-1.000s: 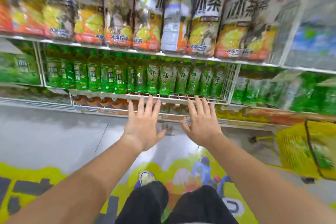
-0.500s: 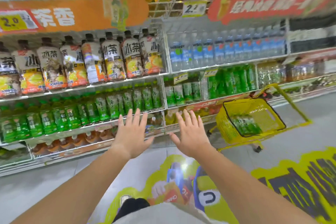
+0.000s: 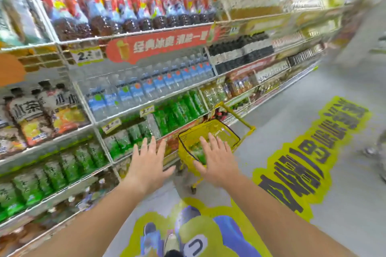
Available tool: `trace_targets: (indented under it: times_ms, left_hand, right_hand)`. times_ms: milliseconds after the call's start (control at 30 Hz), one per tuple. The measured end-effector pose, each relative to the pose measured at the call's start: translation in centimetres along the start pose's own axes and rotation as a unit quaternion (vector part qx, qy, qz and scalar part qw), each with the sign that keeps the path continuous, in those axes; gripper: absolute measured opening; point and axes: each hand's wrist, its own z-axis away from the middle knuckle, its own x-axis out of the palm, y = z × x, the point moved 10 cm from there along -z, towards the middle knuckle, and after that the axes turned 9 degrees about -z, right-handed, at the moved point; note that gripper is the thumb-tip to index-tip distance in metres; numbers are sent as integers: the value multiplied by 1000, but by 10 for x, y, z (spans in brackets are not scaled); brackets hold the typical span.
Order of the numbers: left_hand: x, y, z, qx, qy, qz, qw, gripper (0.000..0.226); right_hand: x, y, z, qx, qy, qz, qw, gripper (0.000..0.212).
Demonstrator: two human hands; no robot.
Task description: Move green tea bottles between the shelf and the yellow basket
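Shelf (image 3: 62,131) on my left, wire racks; green tea bottles (image 3: 69,165) in a low row, more green ones (image 3: 177,110) further right; above them water bottles (image 3: 158,83) and red-capped dark drinks (image 3: 129,12); yellow basket (image 3: 211,131) stands on the floor just beside the shelf, something green inside, too blurred to name; grey floor (image 3: 344,173) with yellow sticker (image 3: 309,152); my left hand (image 3: 149,165) and right hand (image 3: 215,159) are apart, fingers spread, empty; right hand in front of the basket, left before the shelf edge, neither touching bottles.
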Motion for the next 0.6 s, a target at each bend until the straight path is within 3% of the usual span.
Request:
trace_targets:
  times_ms: [200, 600]
  left_hand:
    - [-16, 57, -83, 38, 23, 23, 999, 98]
    - [12, 159, -305, 106, -6, 25, 994, 91]
  right_hand:
    - [-28, 88, -37, 33, 12, 8, 999, 92]
    - [-33, 241, -188, 69, -38, 82, 993, 97]
